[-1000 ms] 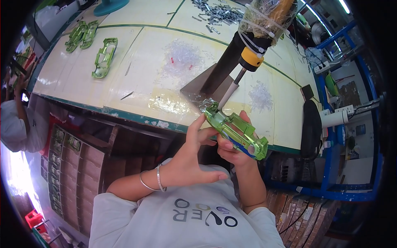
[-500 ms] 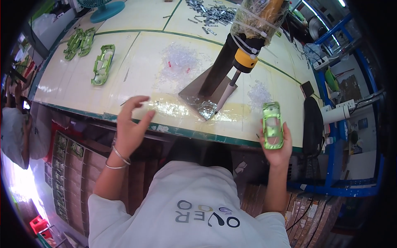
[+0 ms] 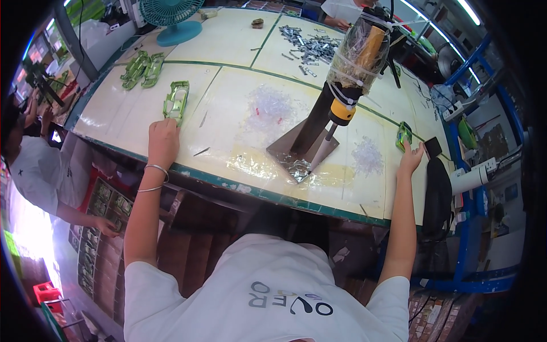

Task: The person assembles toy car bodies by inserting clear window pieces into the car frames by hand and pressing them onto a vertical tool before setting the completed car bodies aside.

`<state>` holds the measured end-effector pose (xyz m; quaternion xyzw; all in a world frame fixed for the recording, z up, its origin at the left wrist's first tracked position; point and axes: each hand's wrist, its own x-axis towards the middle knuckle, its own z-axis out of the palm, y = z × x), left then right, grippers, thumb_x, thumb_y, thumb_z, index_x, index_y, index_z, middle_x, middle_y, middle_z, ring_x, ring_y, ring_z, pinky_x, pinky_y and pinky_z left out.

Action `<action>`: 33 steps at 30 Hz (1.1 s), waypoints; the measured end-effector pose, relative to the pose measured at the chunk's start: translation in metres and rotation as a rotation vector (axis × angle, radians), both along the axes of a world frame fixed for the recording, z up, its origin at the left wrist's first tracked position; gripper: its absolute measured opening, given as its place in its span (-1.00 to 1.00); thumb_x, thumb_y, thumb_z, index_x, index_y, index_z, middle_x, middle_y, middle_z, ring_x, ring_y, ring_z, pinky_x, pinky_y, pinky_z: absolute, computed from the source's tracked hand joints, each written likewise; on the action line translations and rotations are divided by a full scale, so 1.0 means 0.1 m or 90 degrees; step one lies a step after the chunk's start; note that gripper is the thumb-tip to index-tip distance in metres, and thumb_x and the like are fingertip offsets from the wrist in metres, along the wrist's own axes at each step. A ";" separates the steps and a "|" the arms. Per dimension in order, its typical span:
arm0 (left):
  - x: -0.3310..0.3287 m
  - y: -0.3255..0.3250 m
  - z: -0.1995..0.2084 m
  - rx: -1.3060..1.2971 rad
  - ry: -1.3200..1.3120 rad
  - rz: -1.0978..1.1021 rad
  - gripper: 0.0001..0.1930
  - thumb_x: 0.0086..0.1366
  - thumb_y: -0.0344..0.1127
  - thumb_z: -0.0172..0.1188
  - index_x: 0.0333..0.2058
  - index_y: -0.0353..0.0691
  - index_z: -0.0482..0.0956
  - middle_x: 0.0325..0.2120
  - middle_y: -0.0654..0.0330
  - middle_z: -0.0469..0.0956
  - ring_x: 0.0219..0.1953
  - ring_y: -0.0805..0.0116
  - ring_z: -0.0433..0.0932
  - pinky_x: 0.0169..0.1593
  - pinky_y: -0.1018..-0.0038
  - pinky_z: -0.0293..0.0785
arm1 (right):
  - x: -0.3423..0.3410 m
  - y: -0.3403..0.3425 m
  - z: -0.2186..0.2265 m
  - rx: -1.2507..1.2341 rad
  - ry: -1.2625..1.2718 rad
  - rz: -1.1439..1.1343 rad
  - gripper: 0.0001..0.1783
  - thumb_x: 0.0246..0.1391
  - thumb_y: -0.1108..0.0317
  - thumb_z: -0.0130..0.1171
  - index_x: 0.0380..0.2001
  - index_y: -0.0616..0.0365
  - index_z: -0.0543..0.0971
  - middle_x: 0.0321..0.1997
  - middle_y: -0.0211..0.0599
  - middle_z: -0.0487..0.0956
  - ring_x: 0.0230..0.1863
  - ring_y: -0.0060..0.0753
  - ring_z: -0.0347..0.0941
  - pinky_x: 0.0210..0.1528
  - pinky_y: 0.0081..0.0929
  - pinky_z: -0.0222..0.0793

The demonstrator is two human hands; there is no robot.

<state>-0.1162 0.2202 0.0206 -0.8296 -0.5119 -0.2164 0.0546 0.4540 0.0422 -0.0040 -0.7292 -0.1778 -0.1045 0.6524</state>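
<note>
a glossy, metallic-looking green finish is borne by the toy car body shells [image 3: 176, 101]. the tabletop [image 3: 228, 105] is surfaced in smooth, faintly shiny sheet. the tool [image 3: 359, 57] is wrapped in crinkled, glossy clear film. dull grey metal is seen in the base plate [image 3: 285, 150], smooth teal plastic in the fan [image 3: 178, 34], soft matt cloth in the t-shirt [image 3: 268, 265].

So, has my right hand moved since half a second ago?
Yes: the right hand has moved forward and farther right, judged against the dark metal stand.

Grey and black lettering [image 3: 293, 305] — two rows — across a white T-shirt [image 3: 216, 308]
</note>
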 end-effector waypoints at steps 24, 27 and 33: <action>1.02 -0.48 0.08 0.036 -0.093 -0.423 -0.91 -0.12 -0.55 0.01 -0.54 -0.34 0.41 -0.53 0.08 0.38 -0.41 0.15 0.35 -0.31 0.42 0.34 | -3.28 -0.99 0.35 -0.228 -0.120 0.708 -0.20 -0.47 0.37 0.33 -0.04 0.24 0.24 -0.29 -0.19 0.42 -0.46 -0.44 0.35 -0.40 -0.57 0.33; 1.04 -0.39 0.09 -0.029 0.115 -0.390 -0.95 -0.18 -0.57 -0.01 -0.65 -0.29 0.35 -0.56 0.10 0.35 -0.38 0.19 0.37 -0.29 0.41 0.36 | -3.27 -1.01 0.32 -0.215 -0.094 0.697 -0.21 -0.45 0.36 0.33 -0.04 0.24 0.25 -0.28 -0.19 0.43 -0.43 -0.43 0.37 -0.38 -0.58 0.33; 1.17 -0.17 0.13 0.022 0.189 -0.406 -0.92 -0.18 -0.57 -0.02 -0.60 -0.31 0.35 -0.56 0.08 0.34 -0.40 0.16 0.37 -0.29 0.40 0.35 | -3.28 -1.05 0.31 -0.211 -0.054 0.693 -0.23 -0.42 0.36 0.32 -0.03 0.22 0.24 -0.27 -0.20 0.43 -0.37 -0.43 0.38 -0.34 -0.59 0.33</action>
